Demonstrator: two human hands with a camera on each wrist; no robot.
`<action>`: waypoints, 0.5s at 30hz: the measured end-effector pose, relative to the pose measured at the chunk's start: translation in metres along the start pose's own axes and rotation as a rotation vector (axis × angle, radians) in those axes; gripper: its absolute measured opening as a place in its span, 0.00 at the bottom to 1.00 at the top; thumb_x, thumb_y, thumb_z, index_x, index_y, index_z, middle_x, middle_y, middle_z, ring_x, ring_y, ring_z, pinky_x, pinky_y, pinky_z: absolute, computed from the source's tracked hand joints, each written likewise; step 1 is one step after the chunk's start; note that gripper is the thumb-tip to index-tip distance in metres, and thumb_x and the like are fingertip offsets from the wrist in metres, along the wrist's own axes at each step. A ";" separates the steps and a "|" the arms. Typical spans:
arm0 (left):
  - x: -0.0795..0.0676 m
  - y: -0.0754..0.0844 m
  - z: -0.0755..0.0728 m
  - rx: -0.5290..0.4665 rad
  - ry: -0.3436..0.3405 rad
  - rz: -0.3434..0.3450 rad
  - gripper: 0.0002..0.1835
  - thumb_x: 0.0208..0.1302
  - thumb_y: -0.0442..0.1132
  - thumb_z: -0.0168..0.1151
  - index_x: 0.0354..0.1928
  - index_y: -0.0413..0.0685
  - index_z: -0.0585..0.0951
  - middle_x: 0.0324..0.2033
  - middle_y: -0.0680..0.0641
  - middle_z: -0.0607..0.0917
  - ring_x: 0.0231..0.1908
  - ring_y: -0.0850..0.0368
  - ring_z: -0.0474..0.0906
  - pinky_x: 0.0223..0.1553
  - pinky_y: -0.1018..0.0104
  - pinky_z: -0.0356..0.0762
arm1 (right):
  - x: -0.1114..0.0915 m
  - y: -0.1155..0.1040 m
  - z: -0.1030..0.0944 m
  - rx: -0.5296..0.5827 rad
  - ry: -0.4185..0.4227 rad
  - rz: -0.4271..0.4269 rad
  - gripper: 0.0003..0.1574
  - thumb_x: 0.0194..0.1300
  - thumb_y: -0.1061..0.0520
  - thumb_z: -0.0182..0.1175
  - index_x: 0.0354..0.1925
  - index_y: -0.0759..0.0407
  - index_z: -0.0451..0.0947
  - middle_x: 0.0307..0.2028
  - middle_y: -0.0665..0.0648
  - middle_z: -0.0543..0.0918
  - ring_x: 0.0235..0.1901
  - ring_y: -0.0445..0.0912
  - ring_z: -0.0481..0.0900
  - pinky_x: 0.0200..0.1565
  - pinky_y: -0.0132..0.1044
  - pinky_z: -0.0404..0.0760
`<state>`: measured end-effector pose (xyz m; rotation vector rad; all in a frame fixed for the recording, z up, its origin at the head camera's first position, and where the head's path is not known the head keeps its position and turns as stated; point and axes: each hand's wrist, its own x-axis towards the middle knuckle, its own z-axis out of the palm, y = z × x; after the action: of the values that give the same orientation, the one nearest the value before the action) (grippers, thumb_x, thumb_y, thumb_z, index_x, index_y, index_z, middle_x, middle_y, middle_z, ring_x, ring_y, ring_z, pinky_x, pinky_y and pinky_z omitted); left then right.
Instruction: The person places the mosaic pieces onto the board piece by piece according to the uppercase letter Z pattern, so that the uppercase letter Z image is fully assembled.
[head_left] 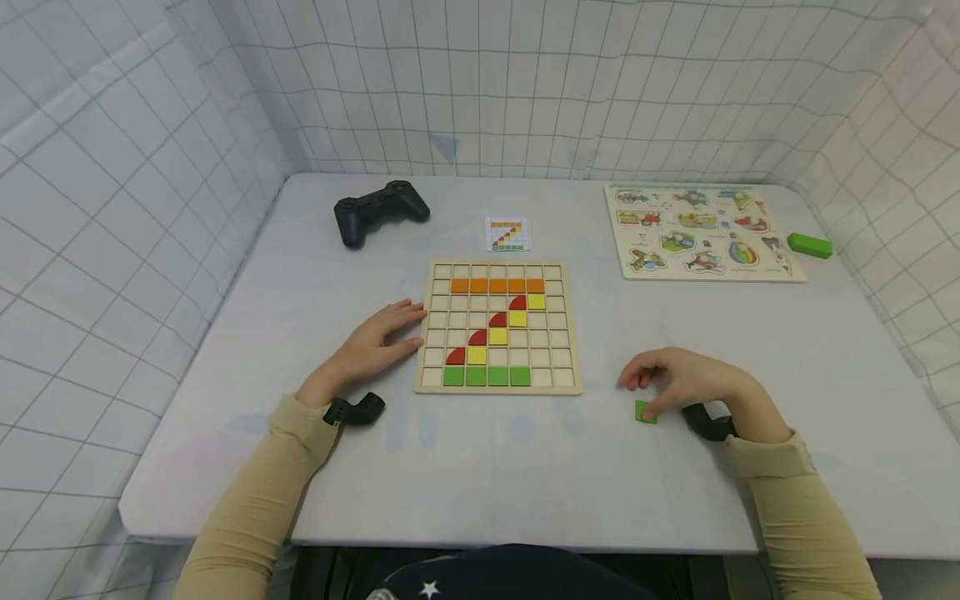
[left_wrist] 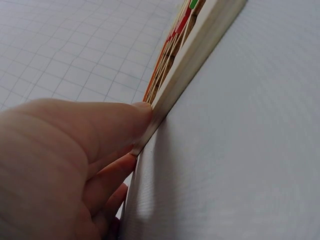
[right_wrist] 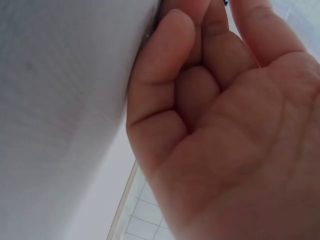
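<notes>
A square wooden grid board bears a row of orange tiles, a diagonal of red rounded tiles and yellow squares, and a lower row of green squares. My left hand rests with fingers spread against its left edge; up close, the thumb and fingertips meet the wooden rim. Right of the board, my right hand touches a small green tile on the table with its thumb. Its other fingers are loosely bent, apart from the tile in the head view.
Behind the board lies a small pattern card with a similar coloured figure. A black game controller is at back left. At back right are a picture puzzle board and a green block. White gridded cloth surrounds the table.
</notes>
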<state>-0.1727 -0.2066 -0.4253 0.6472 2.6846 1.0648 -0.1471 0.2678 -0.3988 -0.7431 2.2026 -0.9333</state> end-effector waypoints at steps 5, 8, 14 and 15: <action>0.001 0.000 0.000 0.001 -0.001 0.002 0.29 0.67 0.48 0.56 0.66 0.45 0.68 0.67 0.46 0.64 0.70 0.49 0.48 0.69 0.51 0.46 | 0.000 0.001 0.000 -0.011 -0.003 -0.003 0.25 0.46 0.55 0.74 0.45 0.55 0.79 0.38 0.50 0.78 0.38 0.46 0.71 0.41 0.34 0.74; 0.001 0.000 0.000 0.005 0.000 0.003 0.29 0.67 0.49 0.56 0.66 0.45 0.68 0.67 0.46 0.64 0.70 0.49 0.48 0.69 0.50 0.46 | 0.000 0.001 0.001 -0.018 -0.003 0.000 0.25 0.47 0.55 0.74 0.44 0.54 0.79 0.38 0.50 0.78 0.38 0.46 0.71 0.41 0.34 0.74; 0.001 0.000 0.000 0.009 0.002 0.003 0.29 0.67 0.49 0.56 0.66 0.44 0.68 0.67 0.46 0.64 0.70 0.49 0.49 0.69 0.50 0.46 | 0.000 -0.001 0.002 -0.019 0.002 0.015 0.25 0.45 0.54 0.75 0.43 0.54 0.79 0.39 0.49 0.78 0.39 0.47 0.71 0.42 0.34 0.74; 0.001 0.000 0.000 0.011 0.002 0.004 0.29 0.67 0.49 0.56 0.66 0.44 0.68 0.67 0.45 0.64 0.70 0.49 0.49 0.69 0.50 0.46 | 0.001 -0.001 0.002 -0.020 0.001 0.019 0.26 0.45 0.53 0.75 0.43 0.54 0.79 0.39 0.50 0.78 0.39 0.47 0.71 0.42 0.34 0.73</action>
<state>-0.1734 -0.2061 -0.4249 0.6538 2.6936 1.0535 -0.1454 0.2656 -0.3995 -0.7299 2.2197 -0.9034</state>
